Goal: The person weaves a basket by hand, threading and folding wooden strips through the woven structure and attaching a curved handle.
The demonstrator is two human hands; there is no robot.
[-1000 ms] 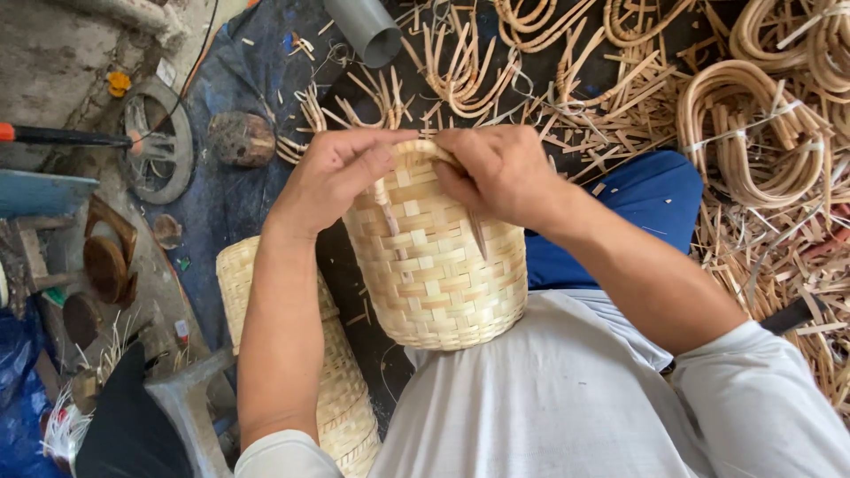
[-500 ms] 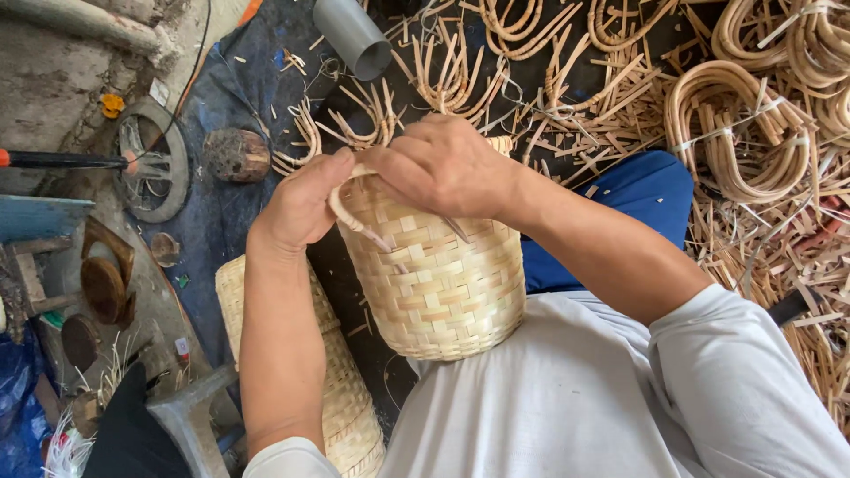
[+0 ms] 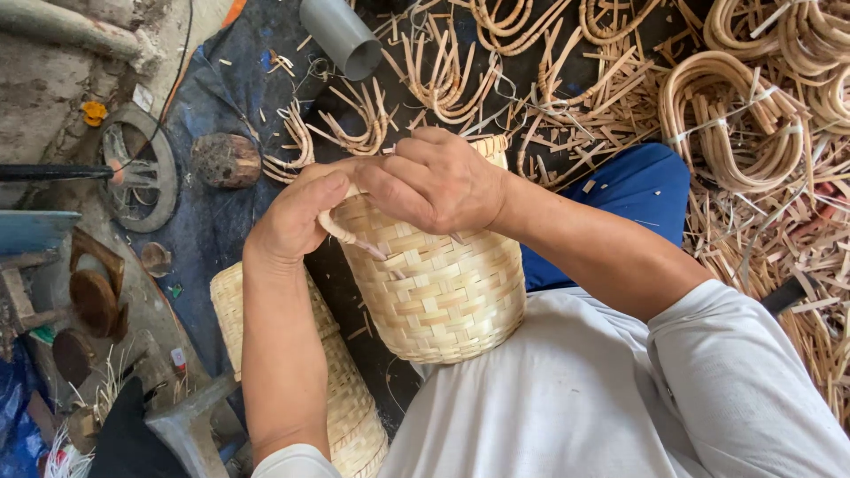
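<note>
Snugly under both fingers (image 3: pixel 403 181): basket rim (image 3: pixel 354 235)

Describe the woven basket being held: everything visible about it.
The woven basket is pale tan, plaited from flat strips in a checker pattern, roughly cylindrical with a rounded bottom. It lies tilted, bottom against the person's white shirt, rim pointing away. The left hand and right hand grip its rim, where a loose strip curls out.

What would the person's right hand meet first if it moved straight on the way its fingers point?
Probably the left hand: the right hand lies over the basket rim with fingers pointing toward it, nearly touching. Depth is unclear.
</note>
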